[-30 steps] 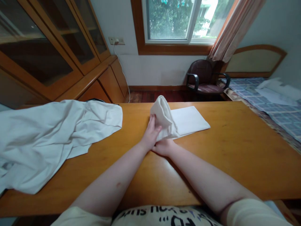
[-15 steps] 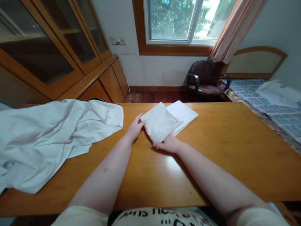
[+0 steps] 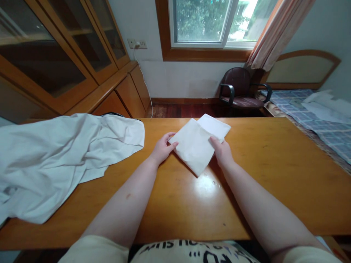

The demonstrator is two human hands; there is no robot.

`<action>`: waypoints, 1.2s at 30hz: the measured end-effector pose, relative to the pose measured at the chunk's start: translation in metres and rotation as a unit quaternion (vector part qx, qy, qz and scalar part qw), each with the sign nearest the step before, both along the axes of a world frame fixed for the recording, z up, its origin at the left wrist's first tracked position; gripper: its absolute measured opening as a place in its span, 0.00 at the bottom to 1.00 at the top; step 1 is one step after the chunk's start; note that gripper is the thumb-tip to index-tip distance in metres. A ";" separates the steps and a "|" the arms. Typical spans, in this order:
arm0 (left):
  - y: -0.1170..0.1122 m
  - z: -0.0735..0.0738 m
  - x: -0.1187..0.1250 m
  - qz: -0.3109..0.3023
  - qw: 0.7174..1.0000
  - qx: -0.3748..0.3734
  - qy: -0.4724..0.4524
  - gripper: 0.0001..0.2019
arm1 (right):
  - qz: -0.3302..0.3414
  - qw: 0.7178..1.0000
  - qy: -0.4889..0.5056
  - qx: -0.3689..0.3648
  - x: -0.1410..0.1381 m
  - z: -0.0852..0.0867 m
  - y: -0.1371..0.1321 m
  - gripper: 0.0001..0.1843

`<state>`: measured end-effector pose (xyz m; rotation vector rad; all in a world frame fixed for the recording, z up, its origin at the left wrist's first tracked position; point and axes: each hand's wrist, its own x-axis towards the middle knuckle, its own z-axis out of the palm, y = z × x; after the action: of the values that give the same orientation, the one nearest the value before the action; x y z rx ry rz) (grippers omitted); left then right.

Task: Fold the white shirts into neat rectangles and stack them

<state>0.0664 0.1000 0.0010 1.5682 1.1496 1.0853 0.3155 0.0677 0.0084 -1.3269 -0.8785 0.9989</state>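
A folded white cloth (image 3: 194,149) lies flat on the wooden table (image 3: 274,171), turned like a diamond, with a second layer peeking out behind it at the far side. My left hand (image 3: 163,147) pinches the cloth's left corner, fingers curled on its edge. At the right edge my right hand (image 3: 222,151) grips the cloth, thumb on top. A large crumpled white garment (image 3: 60,157) covers the table's left part, apart from both hands.
Wooden cabinets with glass doors (image 3: 55,54) stand at the left. Behind the table are a dark armchair (image 3: 241,91), a window, a curtain and a bed (image 3: 323,120) with a checked cover at the right. Small water drops glint near the cloth's front corner.
The cloth, held bunched up a second ago, has been laid down flat and folded. My right hand moved from its near corner to its right edge; my left hand stays at the left corner.
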 end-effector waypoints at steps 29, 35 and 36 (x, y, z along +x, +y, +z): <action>-0.037 0.035 0.031 -0.055 0.907 0.179 0.378 0.23 | 0.115 0.964 -0.238 -0.035 0.022 -0.008 0.021 0.17; -0.045 0.022 0.048 -0.198 0.848 0.185 0.456 0.26 | 0.125 0.947 -0.294 -0.032 0.025 -0.009 0.023 0.18; -0.046 0.022 0.048 -0.196 0.844 0.184 0.464 0.27 | 0.126 0.948 -0.290 -0.033 0.025 -0.009 0.023 0.18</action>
<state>0.1144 0.0538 0.0228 2.6429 1.1398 0.2170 0.3408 0.0907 -0.0010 -1.6282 -1.5013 0.8397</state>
